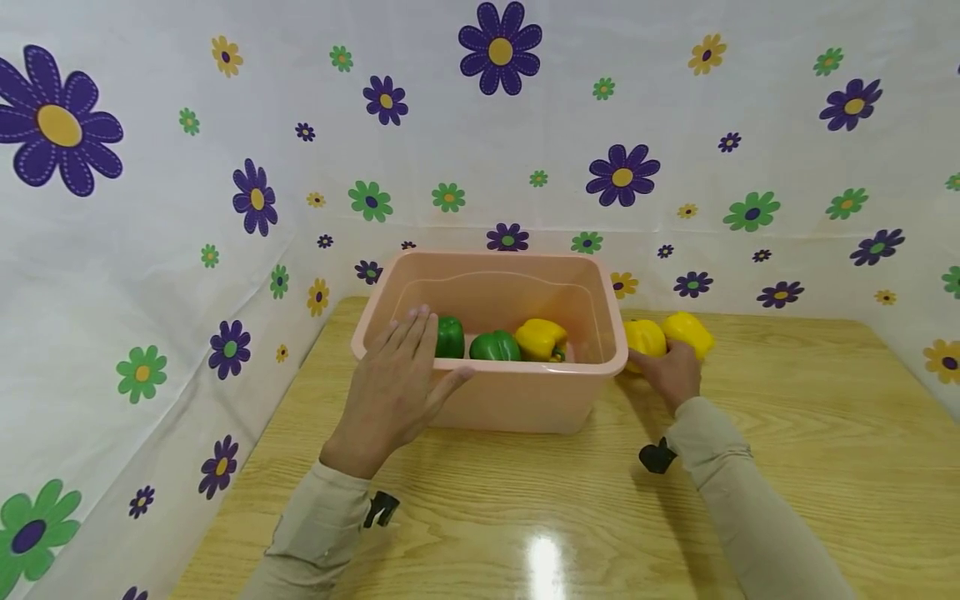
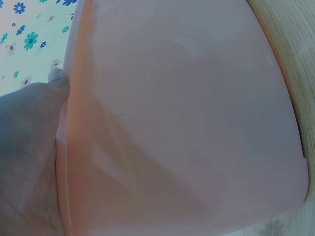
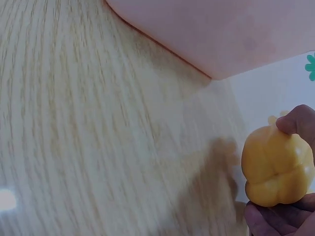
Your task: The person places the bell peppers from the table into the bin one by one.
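Observation:
A pink plastic bin (image 1: 510, 396) holds two green bell peppers (image 1: 495, 346) and a yellow bell pepper (image 1: 542, 339). My left hand (image 1: 393, 387) rests on its near rim toward the left, fingers straight and reaching over the inside; in the left wrist view the thumb (image 2: 59, 81) lies along the rim. Just right of the bin, my right hand (image 1: 677, 372) grips another yellow bell pepper (image 1: 643, 337) between thumb and fingers. The right wrist view shows this pepper (image 3: 275, 167) from its lobed end. Beyond that hand is one more yellow bell pepper (image 1: 688, 332), partly hidden by it.
The bin stands on a wood-grain table (image 1: 787, 433), toward its back edge. A white cloth (image 1: 450, 125) printed with flowers hangs behind and along the left side. Dark straps (image 1: 657, 457) sit at both sleeve cuffs.

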A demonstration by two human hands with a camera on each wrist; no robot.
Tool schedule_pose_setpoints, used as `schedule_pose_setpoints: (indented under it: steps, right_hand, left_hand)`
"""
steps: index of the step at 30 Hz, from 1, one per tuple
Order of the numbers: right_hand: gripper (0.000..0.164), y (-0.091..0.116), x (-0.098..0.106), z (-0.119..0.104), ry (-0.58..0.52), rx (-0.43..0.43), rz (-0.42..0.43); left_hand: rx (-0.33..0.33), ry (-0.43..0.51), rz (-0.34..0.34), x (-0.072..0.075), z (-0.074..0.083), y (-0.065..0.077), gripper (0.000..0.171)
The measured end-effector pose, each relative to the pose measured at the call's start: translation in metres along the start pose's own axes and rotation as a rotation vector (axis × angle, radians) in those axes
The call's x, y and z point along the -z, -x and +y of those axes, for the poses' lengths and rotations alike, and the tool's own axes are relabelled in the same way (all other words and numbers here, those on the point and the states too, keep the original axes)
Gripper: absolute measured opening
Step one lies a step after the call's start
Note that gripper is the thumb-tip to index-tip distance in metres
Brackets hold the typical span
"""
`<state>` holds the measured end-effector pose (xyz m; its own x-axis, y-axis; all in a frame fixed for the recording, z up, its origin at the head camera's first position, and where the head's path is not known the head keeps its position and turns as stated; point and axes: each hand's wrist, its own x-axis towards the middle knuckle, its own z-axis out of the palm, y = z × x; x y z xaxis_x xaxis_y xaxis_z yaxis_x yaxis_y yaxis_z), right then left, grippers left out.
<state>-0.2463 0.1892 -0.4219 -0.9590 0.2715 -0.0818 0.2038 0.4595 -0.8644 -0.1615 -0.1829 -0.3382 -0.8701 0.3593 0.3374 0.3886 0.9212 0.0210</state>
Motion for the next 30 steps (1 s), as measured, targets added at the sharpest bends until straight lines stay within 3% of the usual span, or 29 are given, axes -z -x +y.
schedule_pose_setpoints:
  steps: [10,22,30]
  right_hand:
    - [0.076,0.005,0.005,-0.007,-0.048,-0.005,0.016]
    - [0.066,0.009,0.013,-0.019,-0.016,0.09,0.104]
    - [0.075,0.008,0.02,-0.023,-0.078,0.059,0.089]
  left_hand:
    - [0.01,0.005,-0.024,0.003,0.001,0.0,0.088]
    - [0.017,0.011,-0.03,0.003,0.001,-0.002,0.088]
    - [0.01,0.009,-0.025,0.003,0.001,-0.001,0.088]
